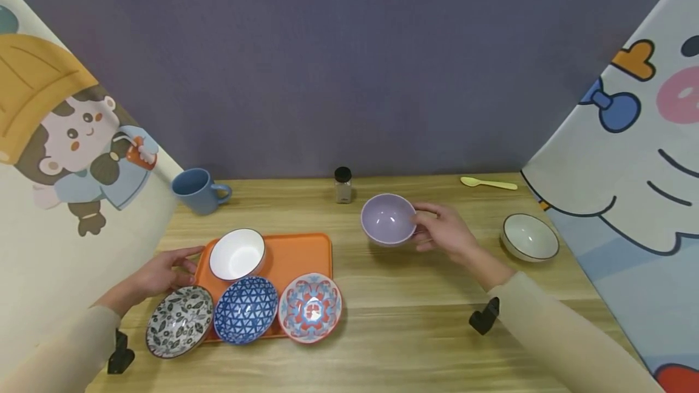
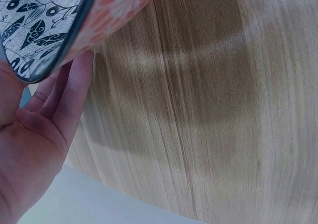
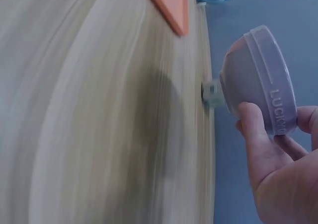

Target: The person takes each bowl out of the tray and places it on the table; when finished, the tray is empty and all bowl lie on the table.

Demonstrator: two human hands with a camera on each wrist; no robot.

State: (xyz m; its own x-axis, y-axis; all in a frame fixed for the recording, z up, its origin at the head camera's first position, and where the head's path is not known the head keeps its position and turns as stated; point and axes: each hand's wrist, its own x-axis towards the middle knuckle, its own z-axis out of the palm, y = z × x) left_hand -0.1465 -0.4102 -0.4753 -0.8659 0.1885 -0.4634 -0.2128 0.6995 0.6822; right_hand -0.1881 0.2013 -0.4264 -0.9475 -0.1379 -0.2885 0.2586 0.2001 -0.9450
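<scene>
In the head view my right hand (image 1: 445, 232) pinches the side of a light purple bowl (image 1: 386, 218), thumb and fingers at its rim and wall. The right wrist view shows this bowl (image 3: 256, 80) raised off the table, with raised lettering on its band. My left hand (image 1: 166, 272) is at the left edge of an orange tray (image 1: 297, 253), fingers fairly straight, beside a black-and-white leaf-patterned bowl (image 1: 179, 322). This bowl (image 2: 37, 28) partly hides the fingers in the left wrist view. A white bowl (image 1: 237, 253), a blue patterned bowl (image 1: 246, 310) and a red-and-blue floral bowl (image 1: 310, 308) are on the tray, some overhanging its front.
A blue mug (image 1: 198, 191) stands at the back left. A small black-capped jar (image 1: 343, 185) is near the back wall. At the right are a yellow spoon (image 1: 488, 184) and a dark-rimmed whitish bowl (image 1: 530, 237). Printed panels flank the wooden table (image 1: 415, 332).
</scene>
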